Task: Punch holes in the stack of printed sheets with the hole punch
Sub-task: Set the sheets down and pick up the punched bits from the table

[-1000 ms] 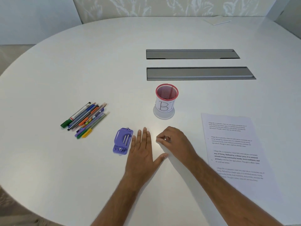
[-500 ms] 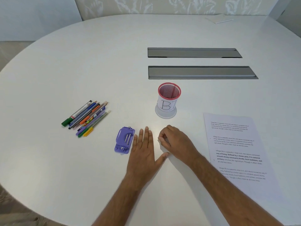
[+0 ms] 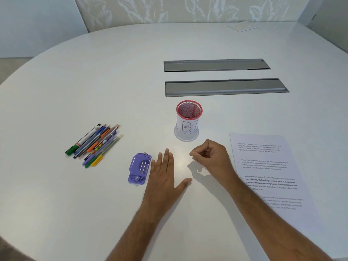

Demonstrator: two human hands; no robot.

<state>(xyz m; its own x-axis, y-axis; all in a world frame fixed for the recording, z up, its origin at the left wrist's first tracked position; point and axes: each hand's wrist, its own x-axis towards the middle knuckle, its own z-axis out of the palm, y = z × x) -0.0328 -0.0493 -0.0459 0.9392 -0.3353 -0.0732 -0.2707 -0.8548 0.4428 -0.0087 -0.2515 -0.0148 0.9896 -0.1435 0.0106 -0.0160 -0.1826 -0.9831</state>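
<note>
A small purple hole punch (image 3: 139,168) lies flat on the white table (image 3: 94,204), near the front middle. My left hand (image 3: 165,178) rests palm down just right of it, thumb spread; the little finger is close beside the punch's edge. The stack of printed sheets (image 3: 273,176) lies at the right, several blocks of text facing me. My right hand (image 3: 212,157) hovers a little above the table between the left hand and the sheets. Its fingers are curled into a loose pinch, and I see nothing in them. My right forearm covers the stack's near left edge.
A red mesh pen cup (image 3: 188,119) with a paper label stands just beyond my hands. Several pens and markers (image 3: 94,146) lie in a bunch at the left. Two grey cable slots (image 3: 226,87) cross the table's middle. A white pad (image 3: 243,27) lies at the far edge.
My right hand has lifted off the table and shifted a little right, toward the sheets, its fingers still curled. The left hand stays flat beside the punch.
</note>
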